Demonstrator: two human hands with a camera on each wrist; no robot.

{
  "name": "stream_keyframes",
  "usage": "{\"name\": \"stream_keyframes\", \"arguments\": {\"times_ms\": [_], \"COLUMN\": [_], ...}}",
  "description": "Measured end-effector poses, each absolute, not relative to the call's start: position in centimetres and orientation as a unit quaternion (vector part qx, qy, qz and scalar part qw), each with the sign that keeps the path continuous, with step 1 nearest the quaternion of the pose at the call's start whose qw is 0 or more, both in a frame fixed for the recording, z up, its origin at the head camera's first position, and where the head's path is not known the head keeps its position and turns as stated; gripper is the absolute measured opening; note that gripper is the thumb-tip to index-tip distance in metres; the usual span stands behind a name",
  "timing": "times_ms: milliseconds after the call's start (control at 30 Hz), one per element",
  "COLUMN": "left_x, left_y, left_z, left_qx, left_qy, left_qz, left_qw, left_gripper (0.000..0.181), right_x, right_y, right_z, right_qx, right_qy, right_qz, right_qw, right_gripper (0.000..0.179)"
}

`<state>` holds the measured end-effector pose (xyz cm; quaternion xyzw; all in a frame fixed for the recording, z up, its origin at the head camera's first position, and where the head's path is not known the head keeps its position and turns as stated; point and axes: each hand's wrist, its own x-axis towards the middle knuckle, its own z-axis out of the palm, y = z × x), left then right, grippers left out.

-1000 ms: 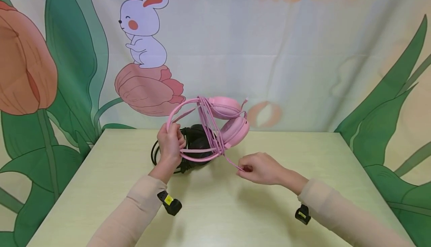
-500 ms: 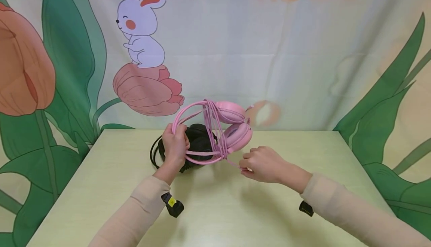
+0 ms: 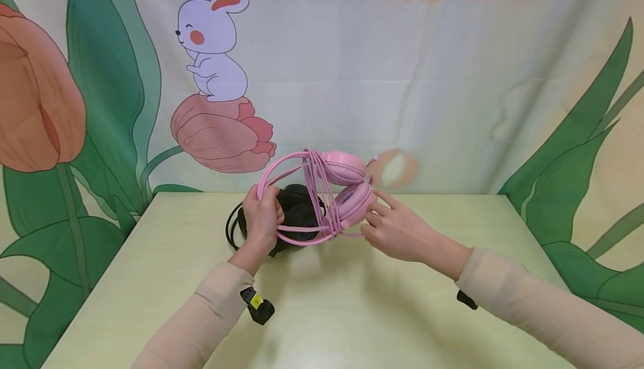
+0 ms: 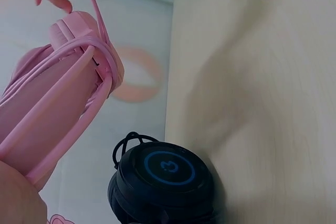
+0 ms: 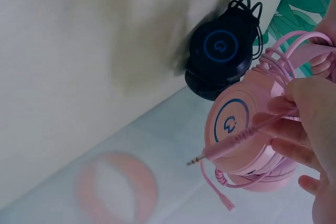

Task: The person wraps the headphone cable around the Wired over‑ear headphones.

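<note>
Pink headphones [image 3: 354,204] are held up above the table, ear cups to the right. My left hand [image 3: 261,215] grips their headband. A pink cable [image 3: 316,190] is wound in several turns across the headband near the cups. My right hand [image 3: 397,232] pinches the cable's loose end beside the lower cup, its index finger stretched toward that cup. In the right wrist view, the audio plug [image 5: 226,147] with its metal tip sticks out past the fingers, in front of the cup. A small microphone stub [image 5: 226,201] hangs below.
Black headphones [image 3: 297,207] lie on the pale table [image 3: 322,313] behind the pink ones, partly hidden by them, their black cable looped at the left. A printed curtain [image 3: 453,78] hangs at the table's back edge.
My left hand and the pink headphones have shifted slightly right and down. My right hand has risen toward the lower ear cup with the cable end, its index finger now extended.
</note>
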<state>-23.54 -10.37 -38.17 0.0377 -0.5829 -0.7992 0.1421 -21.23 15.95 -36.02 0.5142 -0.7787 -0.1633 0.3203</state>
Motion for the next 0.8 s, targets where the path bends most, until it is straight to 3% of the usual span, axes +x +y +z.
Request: {"name": "stream_keyframes", "arguments": {"times_ms": [467,800], "left_x": [-23.4,-21.7], "left_y": [-9.9,-9.2], "left_z": [-37.9,-36.3], "left_qx": [0.042,0.077], "left_qy": [-0.571,-0.577], "left_qz": [-0.807,-0.806], "left_qw": [0.142,0.106], "left_gripper": [0.014,0.015], "right_x": [-20.8,-20.6], "right_y": [16.2,16.3], "right_z": [-34.4,-33.6], "right_qx": [0.497,0.464], "right_qy": [-0.778,-0.794], "right_qz": [-0.218,-0.282], "right_qw": [0.317,0.273], "right_gripper": [0.021,0.054]}}
